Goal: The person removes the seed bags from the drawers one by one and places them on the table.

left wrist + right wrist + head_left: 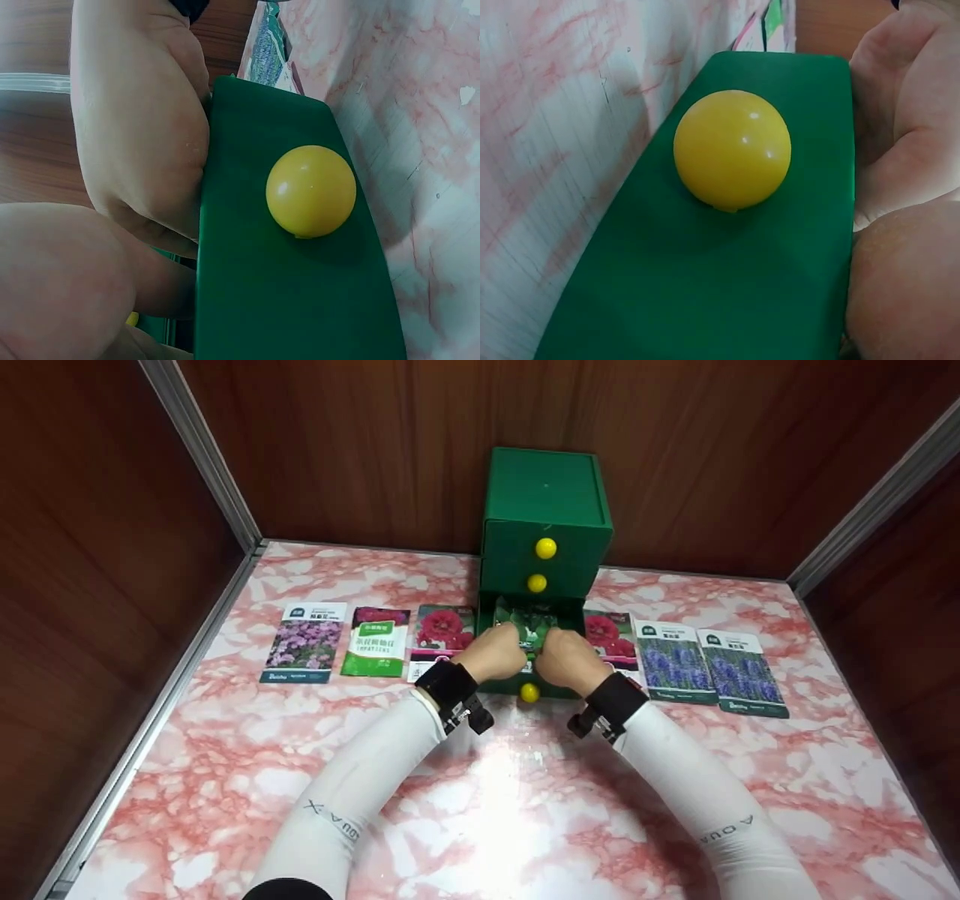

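A green drawer cabinet (547, 487) stands against the back wall, its bottom drawer (559, 691) pulled out. Over that drawer, my left hand (496, 652) and right hand (568, 660) meet from either side. Between them a shiny green packet (529, 624) shows, gripped by the curled fingers of both hands; its lower part and the fingertips are hidden. In the left wrist view, the drawer front (277, 300) with its yellow knob (311, 191) covers the fingertips. The right wrist view also has the yellow knob (732, 150), with my right hand behind the drawer front (705, 285).
To the left lie a purple-flower seed packet (304, 641), a green-and-white packet (376, 641) and a red-flower packet (442, 628). Right of the cabinet are another red-flower packet (611, 636) and two blue-flower packets (676, 661). Brown panels (337, 450) enclose the marbled tabletop (480, 825).
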Motion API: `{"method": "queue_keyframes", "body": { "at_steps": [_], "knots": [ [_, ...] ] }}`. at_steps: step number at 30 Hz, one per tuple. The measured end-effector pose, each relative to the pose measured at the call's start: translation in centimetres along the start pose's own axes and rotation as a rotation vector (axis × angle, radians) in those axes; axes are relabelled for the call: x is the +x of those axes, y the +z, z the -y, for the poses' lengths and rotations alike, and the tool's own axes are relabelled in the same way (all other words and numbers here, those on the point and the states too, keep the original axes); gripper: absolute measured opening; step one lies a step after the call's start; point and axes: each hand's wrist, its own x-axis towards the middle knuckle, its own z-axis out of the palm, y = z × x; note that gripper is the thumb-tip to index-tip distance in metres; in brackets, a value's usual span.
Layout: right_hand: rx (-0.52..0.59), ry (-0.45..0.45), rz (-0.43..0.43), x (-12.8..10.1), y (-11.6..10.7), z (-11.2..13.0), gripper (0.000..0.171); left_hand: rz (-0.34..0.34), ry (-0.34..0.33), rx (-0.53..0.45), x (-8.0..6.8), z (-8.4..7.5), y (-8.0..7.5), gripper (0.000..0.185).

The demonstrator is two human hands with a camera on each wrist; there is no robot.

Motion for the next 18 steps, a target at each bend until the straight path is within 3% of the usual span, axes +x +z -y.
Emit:
{"method": "queue_keyframes", "body": {
  "at_steps": [3, 10, 13, 14, 17, 18],
  "knots": [
    [-0.004, -0.002, -0.006, 0.2, 0.3, -0.2, 0.021, -0.012, 0.013, 0.001, 1.0, 0.8, 0.8, 0.012],
    [0.019, -0.01, -0.05, -0.1, 0.1, 0.0, 0.024, -0.025, 0.037, -0.021, 1.0, 1.0, 0.9, 0.012],
    [0.048, 0.017, -0.013, -2.5, -3.3, 3.1, 0.024, -0.041, 0.043, -0.021, 0.8, 0.8, 0.8, 0.009],
    [0.068, 0.008, -0.018, -2.7, -3.5, 3.1, 0.024, -0.047, 0.048, -0.021, 0.8, 0.9, 0.8, 0.008],
    [0.115, 0.046, 0.011, -5.2, -7.0, 6.2, 0.023, -0.047, 0.044, -0.027, -1.3, -0.6, -1.0, 0.01],
    [0.133, 0.049, 0.004, -5.3, -7.2, 6.2, 0.022, -0.046, 0.037, -0.036, -2.5, -1.4, -1.9, 0.014]
  ]
}}
